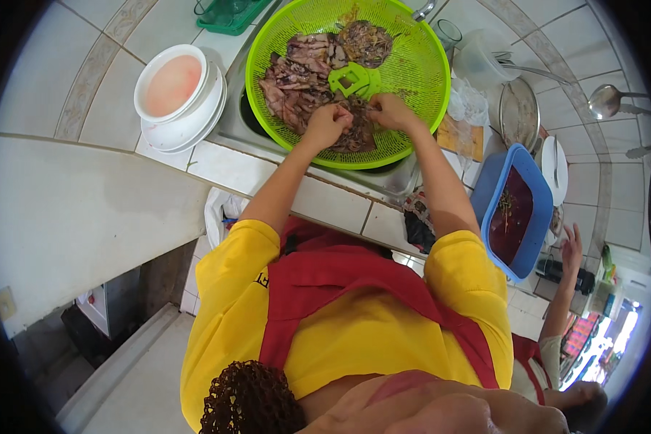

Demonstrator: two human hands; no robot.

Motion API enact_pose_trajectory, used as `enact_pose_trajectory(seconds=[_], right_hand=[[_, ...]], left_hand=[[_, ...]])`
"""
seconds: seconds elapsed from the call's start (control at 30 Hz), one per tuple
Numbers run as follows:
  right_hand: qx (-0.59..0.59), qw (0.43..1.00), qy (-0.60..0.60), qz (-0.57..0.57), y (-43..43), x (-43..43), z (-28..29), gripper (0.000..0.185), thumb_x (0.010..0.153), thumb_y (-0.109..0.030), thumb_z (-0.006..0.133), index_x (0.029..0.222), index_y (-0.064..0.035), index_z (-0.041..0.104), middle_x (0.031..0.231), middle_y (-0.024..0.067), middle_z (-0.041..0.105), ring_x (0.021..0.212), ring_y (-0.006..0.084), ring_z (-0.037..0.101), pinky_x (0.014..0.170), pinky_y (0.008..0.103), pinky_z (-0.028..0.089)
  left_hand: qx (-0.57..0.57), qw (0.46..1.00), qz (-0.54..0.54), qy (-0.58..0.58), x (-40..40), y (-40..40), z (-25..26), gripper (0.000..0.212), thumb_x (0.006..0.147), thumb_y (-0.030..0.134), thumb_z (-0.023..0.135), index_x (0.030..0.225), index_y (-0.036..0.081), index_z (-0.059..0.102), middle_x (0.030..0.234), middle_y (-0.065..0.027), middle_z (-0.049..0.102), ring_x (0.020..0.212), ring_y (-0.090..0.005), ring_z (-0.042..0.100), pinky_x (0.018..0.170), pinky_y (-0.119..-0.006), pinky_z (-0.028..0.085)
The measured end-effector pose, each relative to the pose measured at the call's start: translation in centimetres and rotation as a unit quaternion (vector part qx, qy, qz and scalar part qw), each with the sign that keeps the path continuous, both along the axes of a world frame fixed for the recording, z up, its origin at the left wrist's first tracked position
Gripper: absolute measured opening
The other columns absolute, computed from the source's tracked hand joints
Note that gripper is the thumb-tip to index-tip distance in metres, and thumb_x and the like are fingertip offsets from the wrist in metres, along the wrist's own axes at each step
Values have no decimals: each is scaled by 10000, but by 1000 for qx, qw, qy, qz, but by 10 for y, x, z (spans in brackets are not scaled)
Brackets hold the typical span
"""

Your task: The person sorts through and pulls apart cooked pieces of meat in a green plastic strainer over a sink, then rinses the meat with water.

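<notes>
Squid bodies and tentacles (298,81) lie in a large lime-green plastic colander (417,70) over the sink. My left hand (328,125) is low in it, thumb and fingers pinched on a piece of dark, soft squid (361,119). From the other side, the fingertips of my right hand (395,112) grip the same dark piece. My fingers partly hide it. Just beyond my hands is a green plastic piece with a square hole (353,80). A separate heap of tentacles (365,43) lies towards the colander's far side.
White bowls and plates (182,130) are stacked at left, the top bowl holding pinkish liquid. A blue basin (502,217) with dark red liquid stands at right, near a wooden board (461,140) and plastic bag (468,103). Another person's hand (571,249) is raised beyond the basin.
</notes>
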State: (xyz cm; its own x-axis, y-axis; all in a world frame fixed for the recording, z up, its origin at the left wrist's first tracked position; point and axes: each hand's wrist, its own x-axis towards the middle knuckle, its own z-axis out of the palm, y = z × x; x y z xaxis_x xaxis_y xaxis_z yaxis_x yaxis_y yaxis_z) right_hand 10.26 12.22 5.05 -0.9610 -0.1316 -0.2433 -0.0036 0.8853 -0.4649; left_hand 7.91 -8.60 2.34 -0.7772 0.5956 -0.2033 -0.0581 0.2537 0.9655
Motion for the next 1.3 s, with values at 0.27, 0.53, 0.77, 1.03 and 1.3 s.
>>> enact_pose_trajectory(seconds=[0.27,0.53,0.77,1.03,1.3], right_hand=[[-157,964,100,-191,-50,18,-21,236,771,-162,626,938,-2,671,808,161,672,727,238,648,687,344,497],[-112,946,87,-291,-21,24,-19,147,728,-72,634,857,-20,685,741,130,669,677,199,644,655,318,499],[14,991,86,-103,-29,24,-21,187,661,-112,692,838,-52,689,745,146,667,703,299,645,680,377,507],[4,991,-24,-130,-22,15,-10,231,687,-135,656,895,-41,691,818,207,647,780,347,634,739,413,496],[-51,988,108,-97,-52,31,10,233,713,-114,676,927,-22,672,851,210,646,795,349,633,733,408,492]], left_hand=[[157,953,73,-248,-19,44,-42,307,973,241,446,1063,-21,577,926,-67,609,821,-140,565,723,-302,458],[95,965,0,-244,-47,43,-27,252,952,155,473,1094,-26,575,1014,-83,607,927,-150,568,790,-289,457],[21,998,-12,-66,-78,33,-25,212,944,99,462,1041,-12,614,1017,-101,636,902,-193,611,782,-321,466],[-183,973,-125,-69,-70,21,7,304,920,265,536,1009,-13,621,983,-130,644,919,-202,619,774,-341,485],[160,917,11,-365,-31,40,-21,284,946,242,505,1072,-6,562,923,-107,618,813,-207,602,722,-322,492]])
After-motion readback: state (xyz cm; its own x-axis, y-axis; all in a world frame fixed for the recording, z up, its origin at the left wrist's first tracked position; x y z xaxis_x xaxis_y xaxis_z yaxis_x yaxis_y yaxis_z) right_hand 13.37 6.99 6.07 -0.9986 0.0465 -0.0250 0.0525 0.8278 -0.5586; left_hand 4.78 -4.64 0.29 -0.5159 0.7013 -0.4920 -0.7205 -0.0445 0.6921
